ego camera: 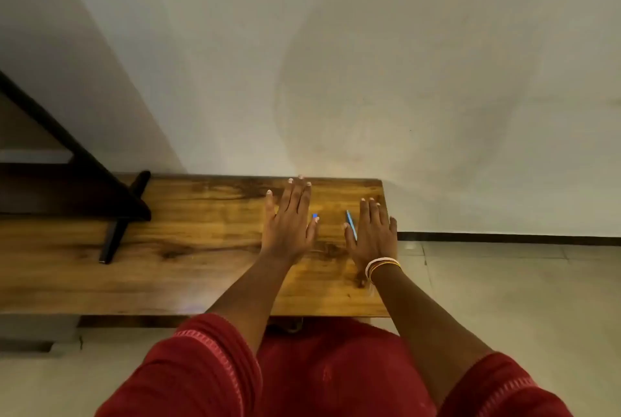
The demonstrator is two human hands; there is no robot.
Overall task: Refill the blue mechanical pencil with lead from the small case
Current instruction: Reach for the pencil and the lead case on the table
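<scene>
A wooden table [188, 248] stands against a wall [369, 63]. On it, the left hand [289, 225] and right hand [373, 235] lie flat, fingers spread, holding nothing. Between them lie a blue pencil [351, 224], just beside the right hand, and a small blue case [315, 215].

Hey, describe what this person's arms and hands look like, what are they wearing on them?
Both arms are bare from above the elbow down, coming out of loose red sleeves with a lighter woven band near the hem. The right wrist carries a stack of thin bangles in white, yellow and orange. The left hand has no jewellery visible, and the right hand shows no rings. The fingernails look pale.
</scene>
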